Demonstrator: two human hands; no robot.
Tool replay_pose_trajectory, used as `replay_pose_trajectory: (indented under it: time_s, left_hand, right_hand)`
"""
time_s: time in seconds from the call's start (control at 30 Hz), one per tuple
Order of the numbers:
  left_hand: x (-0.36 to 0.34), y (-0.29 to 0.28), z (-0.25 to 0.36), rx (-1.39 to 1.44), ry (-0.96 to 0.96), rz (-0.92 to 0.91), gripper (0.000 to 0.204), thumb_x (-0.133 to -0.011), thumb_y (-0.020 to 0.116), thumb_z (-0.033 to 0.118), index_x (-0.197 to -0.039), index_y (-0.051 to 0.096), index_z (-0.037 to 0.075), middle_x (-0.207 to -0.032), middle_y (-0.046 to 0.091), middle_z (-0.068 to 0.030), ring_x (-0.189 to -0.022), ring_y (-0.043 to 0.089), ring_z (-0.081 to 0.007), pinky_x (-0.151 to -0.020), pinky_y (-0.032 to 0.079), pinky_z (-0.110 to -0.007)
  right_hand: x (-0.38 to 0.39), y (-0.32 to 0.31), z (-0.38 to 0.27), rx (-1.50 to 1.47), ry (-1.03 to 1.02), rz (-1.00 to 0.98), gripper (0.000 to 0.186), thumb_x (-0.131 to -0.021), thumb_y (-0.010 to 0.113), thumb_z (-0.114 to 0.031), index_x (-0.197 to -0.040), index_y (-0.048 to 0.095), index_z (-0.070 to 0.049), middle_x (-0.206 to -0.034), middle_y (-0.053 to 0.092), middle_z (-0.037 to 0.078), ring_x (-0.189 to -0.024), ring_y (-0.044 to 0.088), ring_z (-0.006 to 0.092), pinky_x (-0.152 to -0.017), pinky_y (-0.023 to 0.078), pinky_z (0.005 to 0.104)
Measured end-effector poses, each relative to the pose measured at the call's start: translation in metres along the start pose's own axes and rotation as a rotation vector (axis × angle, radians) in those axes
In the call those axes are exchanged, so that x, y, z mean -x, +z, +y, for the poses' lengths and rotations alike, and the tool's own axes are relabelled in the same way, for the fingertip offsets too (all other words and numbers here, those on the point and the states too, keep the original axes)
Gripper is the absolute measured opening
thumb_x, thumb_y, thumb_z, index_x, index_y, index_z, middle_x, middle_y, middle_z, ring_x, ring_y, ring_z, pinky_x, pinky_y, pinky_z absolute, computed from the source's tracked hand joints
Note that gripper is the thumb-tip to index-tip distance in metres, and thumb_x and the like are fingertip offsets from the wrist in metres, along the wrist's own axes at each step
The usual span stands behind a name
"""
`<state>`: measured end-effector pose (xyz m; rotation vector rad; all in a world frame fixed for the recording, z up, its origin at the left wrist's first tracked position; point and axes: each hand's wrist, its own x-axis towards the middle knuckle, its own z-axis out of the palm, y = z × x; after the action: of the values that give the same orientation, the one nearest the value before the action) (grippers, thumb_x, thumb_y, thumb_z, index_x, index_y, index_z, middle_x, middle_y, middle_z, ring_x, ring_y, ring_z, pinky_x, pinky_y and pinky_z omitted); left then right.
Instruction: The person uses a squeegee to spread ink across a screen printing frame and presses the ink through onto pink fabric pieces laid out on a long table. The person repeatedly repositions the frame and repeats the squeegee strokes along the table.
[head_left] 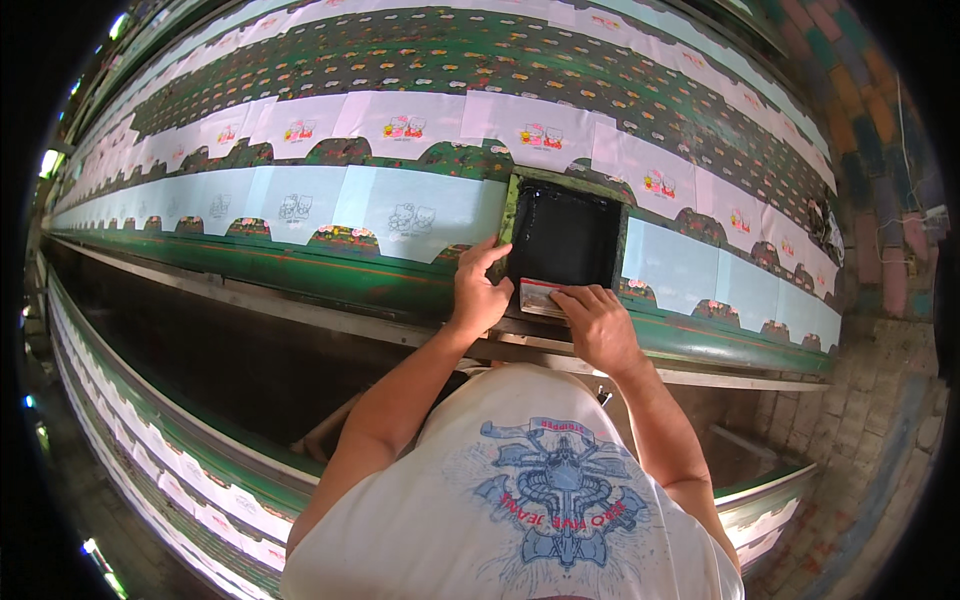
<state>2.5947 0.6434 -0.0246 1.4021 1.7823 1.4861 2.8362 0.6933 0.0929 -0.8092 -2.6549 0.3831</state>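
Observation:
A screen-printing frame [511, 215] with a greenish, stained rim lies across the near row of light-blue cut pieces [385, 190]. Black ink covers its inside, and whatever lies beneath is hidden. My left hand [478, 290] grips the frame's near left edge, forefinger along the rim and thumb turned inward. At the near end of the frame, my right hand [603, 325] is closed on a squeegee [540, 297] with a pale, flat blade holder. Left of the frame, blue pieces carry dark line drawings; those to its right [675, 270] look plain.
The long green table [390, 268] curves across the view, with a rail along its near edge. Pink pieces [415, 120] with coloured cartoon prints form a row beyond. Behind me stands another table with printed pieces [180, 455]. A brick floor [880, 215] lies to the right.

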Motion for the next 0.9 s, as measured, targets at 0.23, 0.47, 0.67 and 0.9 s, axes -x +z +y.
replay_pose_trajectory:
  time_s: [0.23, 0.47, 0.67, 0.9]
  left_hand:
    - [-0.020, -0.023, 0.030, -0.535, 0.265, -0.184, 0.048, -0.090, 0.079, 0.007, -0.138, 0.077, 0.002, -0.137, 0.071, -0.0187, -0.129, 0.063, -0.0410, -0.110, 0.052, -0.055]
    - [-0.037, -0.029, 0.043, -0.688, 0.258, -0.336, 0.041, -0.092, 0.072, 0.005, -0.132, 0.082, 0.003, -0.126, 0.073, -0.0167, -0.124, 0.063, -0.0381, -0.106, 0.053, -0.053]
    - [-0.039, -0.030, 0.043, -0.704, 0.294, -0.347, 0.042, -0.091, 0.073, 0.005, -0.132, 0.082, 0.004, -0.122, 0.073, -0.0152, -0.120, 0.063, -0.0378, -0.103, 0.053, -0.053]
    - [-0.045, -0.033, 0.050, -0.715, 0.213, -0.432, 0.045, -0.092, 0.068, -0.002, -0.134, 0.082, 0.003, -0.129, 0.072, -0.0178, -0.123, 0.063, -0.0395, -0.107, 0.054, -0.052]
  right_hand:
    - [-0.050, -0.031, 0.044, -0.115, 0.125, -0.275, 0.034, -0.094, 0.068, 0.003, -0.126, 0.078, -0.004, -0.116, 0.078, 0.018, -0.114, 0.073, 0.0413, -0.100, 0.060, 0.0528]
    - [-0.110, -0.013, 0.106, -0.062, 0.147, -0.053, 0.041, -0.096, 0.066, 0.003, -0.134, 0.078, -0.006, -0.125, 0.078, 0.020, -0.121, 0.072, 0.0436, -0.106, 0.060, 0.0538]
    - [-0.094, 0.006, 0.099, 0.019, 0.153, -0.019, 0.053, -0.088, 0.065, 0.006, -0.137, 0.078, -0.010, -0.127, 0.078, 0.016, -0.122, 0.071, 0.0421, -0.108, 0.057, 0.0534]
    - [-0.034, 0.017, 0.041, 0.076, 0.069, 0.002, 0.054, -0.085, 0.070, -0.001, -0.139, 0.077, -0.010, -0.130, 0.076, 0.013, -0.114, 0.069, 0.0350, -0.103, 0.053, 0.0503]
